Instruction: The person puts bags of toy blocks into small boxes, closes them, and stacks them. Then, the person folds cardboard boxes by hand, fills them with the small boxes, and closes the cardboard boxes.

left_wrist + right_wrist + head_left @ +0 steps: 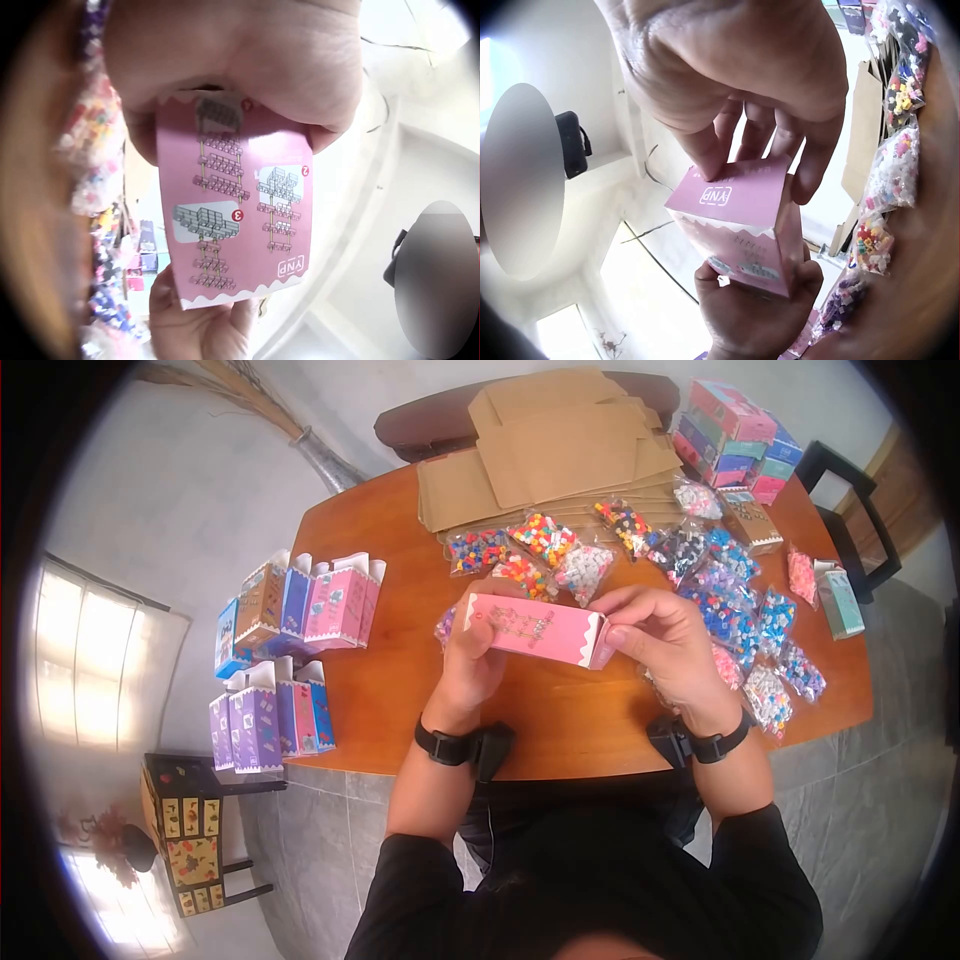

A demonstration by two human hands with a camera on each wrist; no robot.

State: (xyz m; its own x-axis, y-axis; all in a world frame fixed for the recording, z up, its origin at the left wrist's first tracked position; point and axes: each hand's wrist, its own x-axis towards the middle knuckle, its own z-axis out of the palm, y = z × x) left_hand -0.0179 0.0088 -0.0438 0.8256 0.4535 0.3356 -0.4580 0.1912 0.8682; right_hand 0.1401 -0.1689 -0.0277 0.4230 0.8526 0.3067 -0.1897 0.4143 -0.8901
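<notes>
Over the near part of the table, a pink cardboard box [560, 635] with white scalloped edges is held up lying lengthwise. My left hand [468, 665] grips its left end, thumb on the printed front. At the box's other end, my right hand [680, 645] pinches the end panel between thumb and fingers. Building diagrams numbered in red show on the box's side [236, 195] in the left wrist view. The right wrist view shows the thumb pressed on the pink end panel [731, 195], with the fingers at its edge.
Several upright small boxes [340, 605] stand at the table's left. Flat brown cardboard [560, 450] lies at the back. Bags of colourful small pieces [725, 610] spread over the right side, near a teal box [840, 603]. Stacked boxes [730, 425] stand back right.
</notes>
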